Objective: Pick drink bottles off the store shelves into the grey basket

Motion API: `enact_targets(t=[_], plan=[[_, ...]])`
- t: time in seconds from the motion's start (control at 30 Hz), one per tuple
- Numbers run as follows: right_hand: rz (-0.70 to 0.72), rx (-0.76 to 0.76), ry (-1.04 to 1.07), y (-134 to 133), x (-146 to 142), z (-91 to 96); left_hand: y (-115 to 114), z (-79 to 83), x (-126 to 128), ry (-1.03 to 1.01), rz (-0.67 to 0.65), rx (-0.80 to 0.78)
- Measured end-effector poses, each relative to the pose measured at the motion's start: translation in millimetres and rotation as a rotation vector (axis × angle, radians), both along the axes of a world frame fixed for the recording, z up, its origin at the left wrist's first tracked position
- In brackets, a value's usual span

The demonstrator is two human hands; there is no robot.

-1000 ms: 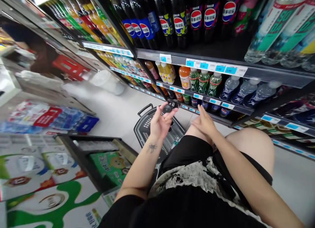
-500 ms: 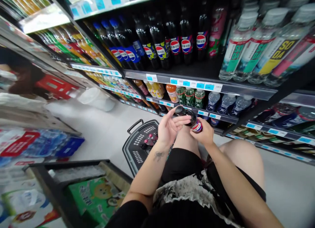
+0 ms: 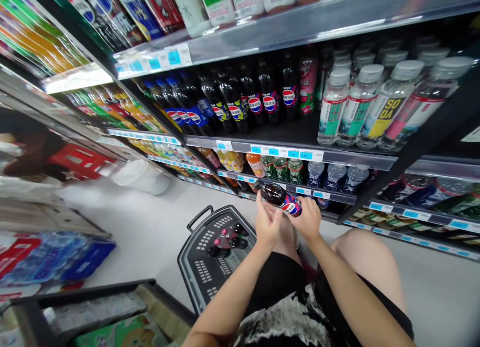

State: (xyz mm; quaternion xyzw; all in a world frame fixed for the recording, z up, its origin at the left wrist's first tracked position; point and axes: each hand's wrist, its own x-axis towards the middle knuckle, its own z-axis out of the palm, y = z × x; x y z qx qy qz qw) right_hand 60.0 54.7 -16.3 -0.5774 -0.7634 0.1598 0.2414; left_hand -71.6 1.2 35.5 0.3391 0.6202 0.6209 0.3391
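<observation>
I crouch in a shop aisle facing drink shelves. My right hand (image 3: 308, 222) grips the lower end of a dark cola bottle (image 3: 279, 197) with a red, white and blue label, held tilted, its cap pointing up to the left. My left hand (image 3: 268, 226) is under the bottle's neck end, fingers curled against it. Just below and left of my hands a black shopping basket (image 3: 202, 267) stands on the floor with several dark bottles with pink caps (image 3: 228, 239) in it.
Shelf (image 3: 300, 152) in front carries cola bottles (image 3: 258, 102) and clear soda-water bottles (image 3: 360, 107); a lower shelf has small juice and water bottles (image 3: 292, 169). White bucket (image 3: 140, 176) and red crate (image 3: 80, 161) at far left. Packs of bottled water (image 3: 45, 259) and boxes lie on the left.
My view has tilted upward, showing higher shelves. Both hands came together on the cola bottle, which has moved slightly right and up over my knee from above the basket.
</observation>
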Motion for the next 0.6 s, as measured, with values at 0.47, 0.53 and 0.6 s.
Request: enact_targets(t=[0.47,0.53,0.6], plan=[[0.042,0.296,0.211,6,-6,-27.4,60,42.6,-20,0.360,-0.131,0.109],[0.028,0.265,0.218,6,-5,-28.2,82,72.0,-41,0.408,-0.063,0.214],[0.028,0.243,0.219,6,-4,-30.0,111,97.4,-59,0.443,0.018,0.313]])
